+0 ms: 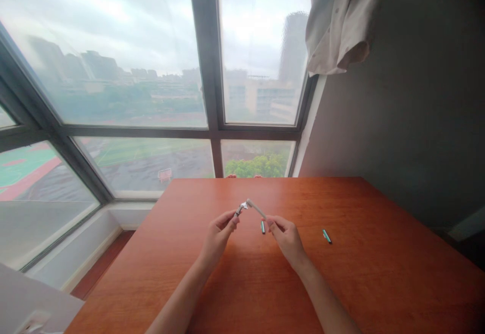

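Note:
Both my hands are raised over the middle of a reddish wooden table (341, 283). My left hand (220, 229) pinches a small silvery pen part (241, 207) at its fingertips. My right hand (285, 233) pinches the lower end of a thin pale pen tube (256, 207) that slants up to the left, and its tip meets the silvery part. A short green piece (262, 227) shows just left of my right hand's fingers, but I cannot tell whether it lies on the table or is held. Another green piece (327, 236) lies on the table to the right.
A large window with dark frames (212, 134) stands behind the table's far edge. A white garment (333, 26) hangs at the upper right against a grey wall (417, 122). A white ledge (91, 253) runs low on the left.

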`<state>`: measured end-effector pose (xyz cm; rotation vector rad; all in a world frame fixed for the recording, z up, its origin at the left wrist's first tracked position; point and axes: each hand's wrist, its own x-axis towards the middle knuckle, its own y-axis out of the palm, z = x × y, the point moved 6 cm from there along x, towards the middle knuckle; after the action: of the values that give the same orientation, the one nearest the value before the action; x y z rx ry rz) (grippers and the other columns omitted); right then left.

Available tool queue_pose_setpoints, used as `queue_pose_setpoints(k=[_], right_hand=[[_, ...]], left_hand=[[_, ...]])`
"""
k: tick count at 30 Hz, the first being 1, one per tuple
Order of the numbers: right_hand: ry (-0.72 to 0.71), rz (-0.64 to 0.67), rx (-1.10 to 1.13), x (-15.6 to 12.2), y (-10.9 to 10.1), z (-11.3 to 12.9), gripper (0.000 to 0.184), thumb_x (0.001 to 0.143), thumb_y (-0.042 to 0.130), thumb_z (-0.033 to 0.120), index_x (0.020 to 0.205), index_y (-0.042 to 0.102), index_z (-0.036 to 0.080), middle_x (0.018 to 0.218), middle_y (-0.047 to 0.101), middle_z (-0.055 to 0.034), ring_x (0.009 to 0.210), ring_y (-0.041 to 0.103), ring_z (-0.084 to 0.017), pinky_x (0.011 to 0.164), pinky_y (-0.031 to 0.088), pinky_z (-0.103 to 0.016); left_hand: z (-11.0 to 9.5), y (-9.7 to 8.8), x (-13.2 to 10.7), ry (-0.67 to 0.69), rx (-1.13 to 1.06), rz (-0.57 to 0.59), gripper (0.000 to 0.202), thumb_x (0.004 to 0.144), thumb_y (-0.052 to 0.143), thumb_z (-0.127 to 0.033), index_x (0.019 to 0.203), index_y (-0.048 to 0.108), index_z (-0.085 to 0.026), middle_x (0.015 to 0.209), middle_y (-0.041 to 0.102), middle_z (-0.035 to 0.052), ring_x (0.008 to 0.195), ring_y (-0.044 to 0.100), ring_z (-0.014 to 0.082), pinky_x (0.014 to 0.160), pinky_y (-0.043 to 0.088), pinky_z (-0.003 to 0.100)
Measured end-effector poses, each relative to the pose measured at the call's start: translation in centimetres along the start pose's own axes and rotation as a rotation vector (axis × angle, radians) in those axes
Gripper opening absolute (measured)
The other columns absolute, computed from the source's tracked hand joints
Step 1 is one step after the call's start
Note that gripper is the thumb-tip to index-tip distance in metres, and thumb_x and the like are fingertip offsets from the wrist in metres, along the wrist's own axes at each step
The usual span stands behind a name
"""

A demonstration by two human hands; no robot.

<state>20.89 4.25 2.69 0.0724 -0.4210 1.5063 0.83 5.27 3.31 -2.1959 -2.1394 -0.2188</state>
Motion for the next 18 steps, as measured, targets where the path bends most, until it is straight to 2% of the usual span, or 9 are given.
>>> queue_pose_setpoints(k=[6,18], right_hand=[[-0.003,0.007,-0.018,0.08,-0.13,0.11,0.048,0.086,0.049,0.054,0.077,0.073,0.013,0.063,0.06,-0.0027,0.06,0.054,-0.015,0.055,0.04,-0.022],[-0.023,-0.002,-0.107,0.1,-0.47,0.23,0.049,0.088,0.045,0.053,0.078,0.073,0.014,0.064,0.06,-0.0026,0.06,0.053,-0.015,0.055,0.038,-0.023]], left_hand=[[0.48,-0.16,0.14,-0.018,0.001,-0.019,0.037,0.073,0.069,-0.042,0.096,0.072,-0.014,0.071,0.059,0.0034,0.062,0.045,0.0131,0.056,0.037,0.023],[0.73,0.35,0.25,0.035,0.059,0.074,0.03,0.074,0.068,-0.04,0.093,0.073,-0.016,0.071,0.06,0.0032,0.065,0.046,0.0147,0.06,0.038,0.024]])
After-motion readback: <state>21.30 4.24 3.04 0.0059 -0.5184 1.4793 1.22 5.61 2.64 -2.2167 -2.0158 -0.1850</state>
